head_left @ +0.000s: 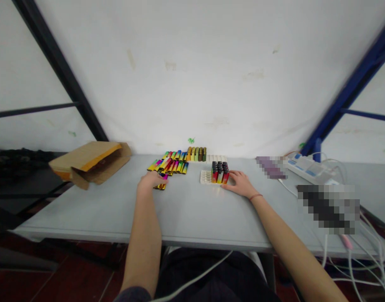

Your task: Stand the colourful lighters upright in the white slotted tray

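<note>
Shiny multicoloured lighter sleeves (175,167) lie in a loose pile at the middle of the table. At the pile's near left edge is my left hand (151,180), its fingers bent down over a few sleeves; what its fingertips hold, if anything, is too small to tell. My right hand (239,183) has its thumb and fingers apart around the right side of a block of upright lighters (220,173) with black tops. These stand in the right part of a white tray (205,177), whose left part shows bare holes.
Behind, gold and dark upright pieces (197,154) stand beside a second white tray (217,158). An open cardboard box (91,157) lies at the left. To the right are a power strip (308,167), cables and two blurred-out objects.
</note>
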`<state>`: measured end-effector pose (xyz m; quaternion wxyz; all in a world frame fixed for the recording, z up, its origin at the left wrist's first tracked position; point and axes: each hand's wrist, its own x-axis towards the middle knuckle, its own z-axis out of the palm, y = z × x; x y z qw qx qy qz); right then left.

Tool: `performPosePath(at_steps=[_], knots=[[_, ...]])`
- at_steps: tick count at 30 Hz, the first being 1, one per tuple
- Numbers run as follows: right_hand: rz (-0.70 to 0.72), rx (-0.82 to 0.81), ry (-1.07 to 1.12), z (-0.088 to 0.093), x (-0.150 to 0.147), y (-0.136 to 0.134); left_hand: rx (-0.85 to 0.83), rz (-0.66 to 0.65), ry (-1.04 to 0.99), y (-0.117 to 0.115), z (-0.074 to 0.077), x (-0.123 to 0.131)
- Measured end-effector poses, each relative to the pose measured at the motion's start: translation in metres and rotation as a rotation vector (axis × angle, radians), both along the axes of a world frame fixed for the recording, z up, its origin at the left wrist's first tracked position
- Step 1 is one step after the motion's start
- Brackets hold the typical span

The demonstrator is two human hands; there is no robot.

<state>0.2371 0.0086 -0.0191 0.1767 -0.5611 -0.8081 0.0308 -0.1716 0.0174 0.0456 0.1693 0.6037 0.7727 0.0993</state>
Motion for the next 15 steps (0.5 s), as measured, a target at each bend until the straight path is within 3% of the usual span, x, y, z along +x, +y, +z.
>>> performPosePath(at_steps=[3,10,15], knots=[[0.001,0.005,-0.004,0.0,0.0,0.0,-0.152,-0.052,0.053,-0.007,0.012,0.012],[0.002,0.012,-0.009,-0.001,0.001,0.001,-0.161,-0.21,0.141,-0.016,0.021,0.06],[-0.007,-0.001,-0.011,0.001,-0.001,-0.001,-0.055,-0.125,0.135,-0.015,0.016,0.077]])
